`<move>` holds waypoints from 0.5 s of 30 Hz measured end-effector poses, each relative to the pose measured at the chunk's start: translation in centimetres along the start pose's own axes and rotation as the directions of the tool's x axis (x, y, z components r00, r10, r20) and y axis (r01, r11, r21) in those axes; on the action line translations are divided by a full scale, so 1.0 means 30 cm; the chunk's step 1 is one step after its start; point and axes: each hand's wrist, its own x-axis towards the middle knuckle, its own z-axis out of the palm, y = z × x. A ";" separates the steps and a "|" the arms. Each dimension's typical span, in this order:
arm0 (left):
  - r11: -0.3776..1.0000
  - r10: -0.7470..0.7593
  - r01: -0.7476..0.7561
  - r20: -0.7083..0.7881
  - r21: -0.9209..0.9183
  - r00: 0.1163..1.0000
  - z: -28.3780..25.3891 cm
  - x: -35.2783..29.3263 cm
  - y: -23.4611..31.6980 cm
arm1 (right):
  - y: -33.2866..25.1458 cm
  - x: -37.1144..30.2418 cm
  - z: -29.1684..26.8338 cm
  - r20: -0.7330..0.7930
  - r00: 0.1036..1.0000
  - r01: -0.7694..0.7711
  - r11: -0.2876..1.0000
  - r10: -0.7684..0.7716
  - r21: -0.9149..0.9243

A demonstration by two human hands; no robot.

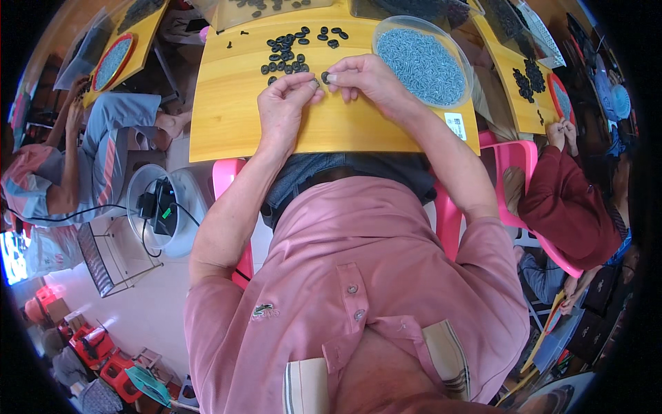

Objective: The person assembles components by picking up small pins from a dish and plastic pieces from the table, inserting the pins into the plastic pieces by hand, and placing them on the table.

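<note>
Both my hands are raised close together over the yellow table [234, 124]. Between the fingertips of my right hand [372, 81] is a small round black part [325, 78]. My left hand [284, 110] pinches just beside it; a small greyish piece shows at its fingertips, too small to make out. Beyond the hands lie several loose black oval parts [279, 57], some in a cluster and some strung out to the right. To the right of my right hand stands a round clear bowl [467, 83] full of small bluish-silver screws [420, 63].
A clear tray [276, 12] with more black parts stands at the table's far edge. Two tiny dark pieces lie far left. A white label [455, 125] is at the near right corner. Other people work at tables on the left [124, 62] and right [527, 103].
</note>
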 end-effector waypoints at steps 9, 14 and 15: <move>1.000 0.025 -0.025 0.027 0.007 0.999 0.009 -0.006 0.006 | 0.004 -0.001 0.006 0.013 0.999 0.040 0.999 -0.039 -0.038; 1.000 0.021 -0.022 0.032 0.015 0.999 0.009 -0.006 0.009 | 0.008 -0.001 0.008 0.020 0.999 0.045 0.998 -0.044 -0.048; 1.000 0.012 -0.013 0.034 0.017 0.999 0.006 -0.003 0.008 | 0.007 -0.002 0.009 0.022 0.999 0.045 0.998 -0.044 -0.048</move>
